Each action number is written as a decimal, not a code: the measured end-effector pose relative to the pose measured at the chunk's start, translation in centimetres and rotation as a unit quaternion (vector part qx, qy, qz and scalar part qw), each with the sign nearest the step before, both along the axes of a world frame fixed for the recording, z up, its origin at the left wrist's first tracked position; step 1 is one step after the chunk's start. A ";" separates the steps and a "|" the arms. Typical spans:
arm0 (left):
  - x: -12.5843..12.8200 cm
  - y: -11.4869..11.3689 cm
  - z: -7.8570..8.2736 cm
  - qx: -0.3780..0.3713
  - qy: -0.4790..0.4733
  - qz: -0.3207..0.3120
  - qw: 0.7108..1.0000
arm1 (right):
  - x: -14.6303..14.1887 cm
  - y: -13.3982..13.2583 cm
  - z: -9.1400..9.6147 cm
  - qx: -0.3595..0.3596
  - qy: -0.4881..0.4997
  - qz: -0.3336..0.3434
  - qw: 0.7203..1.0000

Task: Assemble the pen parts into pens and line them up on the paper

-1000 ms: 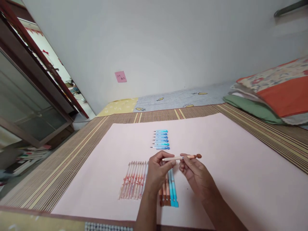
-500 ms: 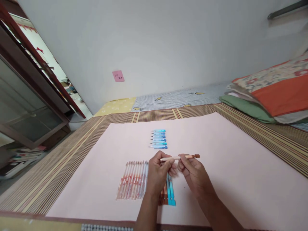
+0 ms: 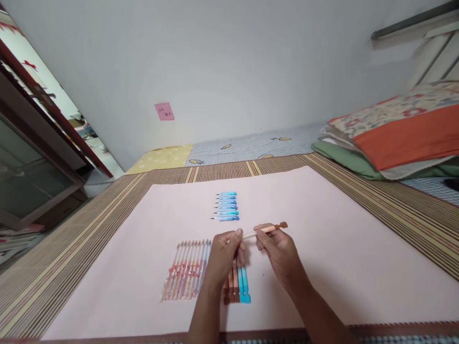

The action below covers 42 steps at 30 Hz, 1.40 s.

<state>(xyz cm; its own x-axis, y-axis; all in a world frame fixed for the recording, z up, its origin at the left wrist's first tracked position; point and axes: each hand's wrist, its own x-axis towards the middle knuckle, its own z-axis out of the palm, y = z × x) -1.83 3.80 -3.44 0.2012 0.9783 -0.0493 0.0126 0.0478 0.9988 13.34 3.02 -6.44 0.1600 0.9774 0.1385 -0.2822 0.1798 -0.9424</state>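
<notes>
A slim pen [image 3: 267, 230] with a pale front, a peach barrel and a brown flat end is held level between my hands. My left hand [image 3: 227, 248] pinches its pale end, thumb on top. My right hand [image 3: 279, 251] grips the peach part, with the brown end sticking out to the right. Under my left wrist lie brown pen pieces [image 3: 235, 286] and bright blue pen pieces [image 3: 244, 284], partly hidden. To the left is a row of several clear, pinkish pen barrels [image 3: 184, 272]. Farther back, several blue pens [image 3: 226, 206] with thin dark tips lie stacked in a column.
Everything lies on a pale pink sheet [image 3: 125, 267] over a striped mat [image 3: 64, 239]. Folded bedding [image 3: 405, 138] is piled at the right. A pink note [image 3: 164, 111] sticks to the wall behind. At the left stands a door with a glass panel [image 3: 28, 172].
My view has turned slightly right. My left thumb has shifted along the pale end, and less of that end shows beyond my left fingers. Both hands still hold the pen.
</notes>
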 end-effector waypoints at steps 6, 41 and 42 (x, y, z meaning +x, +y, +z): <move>-0.2 0.3 0.4 0.048 -0.089 0.034 0.994 | 0.3 0.7 -0.2 -0.040 0.086 0.003 0.995; 0.1 1.2 -1.1 -0.134 -0.178 0.120 0.968 | 1.0 1.7 -1.3 -0.118 0.162 -0.074 0.977; 0.0 1.2 -1.0 -0.139 -0.191 0.124 0.964 | 1.1 1.7 -1.4 -0.119 0.168 -0.072 0.976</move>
